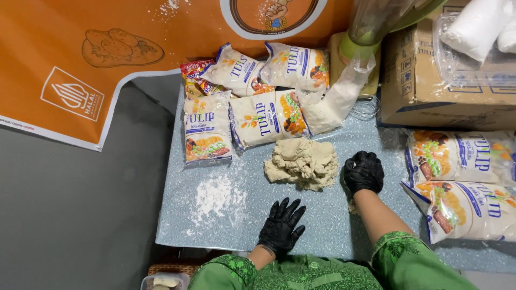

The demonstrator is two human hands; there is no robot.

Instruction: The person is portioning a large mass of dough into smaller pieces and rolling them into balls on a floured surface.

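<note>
We are resting our left hand (280, 225) flat and spread on the speckled blue tabletop (322, 220), holding nothing, while our right hand (364, 172) is curling closed just beside the dough lump (302, 164). The dough is lying to the left of the right hand and up-right of the left, its long axis running sideways. The right is nearer. Flour bags (258, 115) are lying behind it, spilled flour (215, 196) to its left.

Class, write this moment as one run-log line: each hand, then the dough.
left hand: flat on table, fingers spread | right hand: fisted beside dough | dough: rough lump, unheld | flour bags: behind
</note>
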